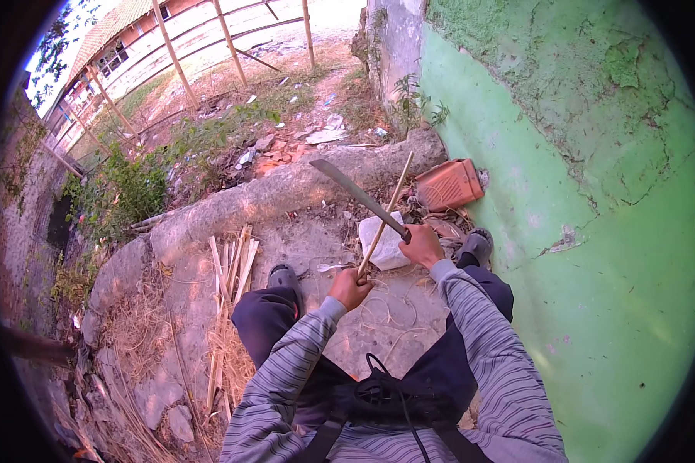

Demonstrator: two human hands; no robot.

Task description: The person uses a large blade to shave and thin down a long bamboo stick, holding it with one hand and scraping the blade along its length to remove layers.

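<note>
My right hand (422, 247) is closed round the handle end of a machete (355, 191), whose long dull blade points away and to the left. In my closed left hand (350, 288) is a thin pale stick (396, 193), slanting up and away to the right. Blade and stick cross in the view just beyond my hands; whether they touch I cannot tell. Behind the stick, a whitish block (394, 255) rests on the ground between my feet. Split pale strips of wood or bamboo (235, 266) lie in a pile left of my left foot.
A green peeling wall (564, 255) rises close on my right. Ahead runs a low rounded concrete kerb (239, 204), with an orange ribbed container (449, 185) against it near the wall. Bushes (131, 189) and a pole fence (228, 42) stand beyond.
</note>
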